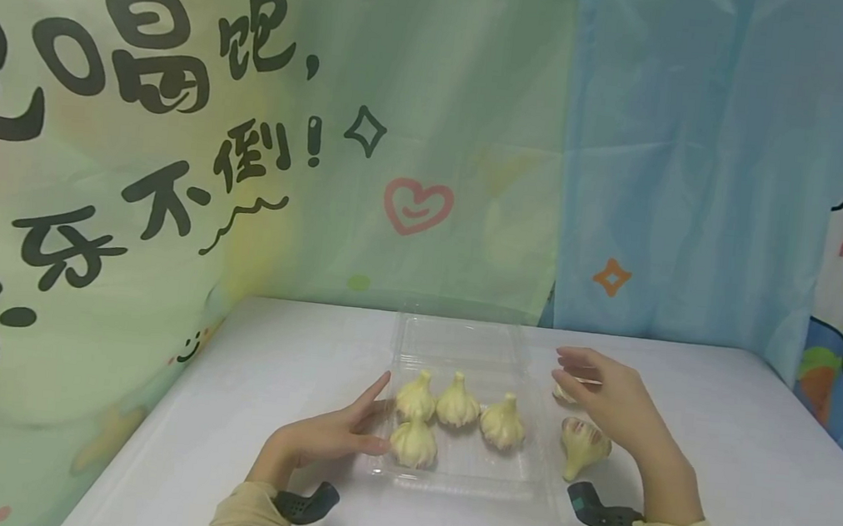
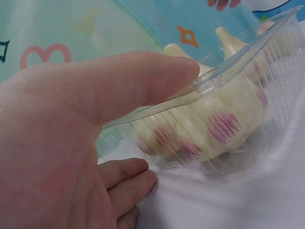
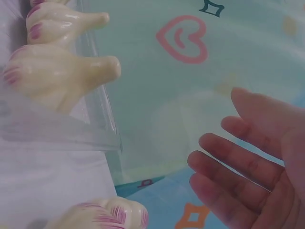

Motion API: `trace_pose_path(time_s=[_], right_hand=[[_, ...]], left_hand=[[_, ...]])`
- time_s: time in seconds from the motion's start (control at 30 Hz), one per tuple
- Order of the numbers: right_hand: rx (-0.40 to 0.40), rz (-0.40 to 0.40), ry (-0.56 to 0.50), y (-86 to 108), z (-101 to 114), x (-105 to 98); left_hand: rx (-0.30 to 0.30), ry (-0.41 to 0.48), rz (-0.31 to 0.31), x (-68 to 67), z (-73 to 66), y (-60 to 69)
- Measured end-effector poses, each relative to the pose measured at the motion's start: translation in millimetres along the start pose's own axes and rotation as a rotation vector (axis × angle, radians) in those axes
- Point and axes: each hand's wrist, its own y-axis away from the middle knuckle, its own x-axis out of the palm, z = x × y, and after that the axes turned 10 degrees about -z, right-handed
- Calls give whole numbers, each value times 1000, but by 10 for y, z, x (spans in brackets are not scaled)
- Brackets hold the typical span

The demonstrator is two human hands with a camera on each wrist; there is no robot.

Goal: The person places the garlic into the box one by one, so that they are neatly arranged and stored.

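A clear plastic container [image 1: 464, 466] with its lid laid back holds several garlic bulbs [image 1: 458, 403]. My left hand [image 1: 331, 437] is at its left side; in the left wrist view the thumb of that hand [image 2: 100, 90] rests on the container's rim [image 2: 214, 78], the other fingers low beside the wall. To the right of the container, my right hand [image 1: 609, 396] hovers with relaxed fingers over a partly hidden garlic bulb [image 1: 564, 394]. Nothing lies between the fingers of the right hand [image 3: 252, 167] in the right wrist view. Another bulb [image 1: 583, 446] lies nearer me on the table.
The white table [image 1: 231, 380] runs back to a printed curtain [image 1: 433, 130] in green and blue. Dark bands [image 1: 306, 503] are around both wrists.
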Motion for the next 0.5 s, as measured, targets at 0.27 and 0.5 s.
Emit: trace_pose_path(time_s=[0.27, 0.5], right_hand=[[3, -14, 2, -11, -73, 11], [-13, -41, 14, -12, -169, 20]], left_hand=[[6, -2, -2, -5, 9, -1], [3, -4, -3, -2, 14, -4]])
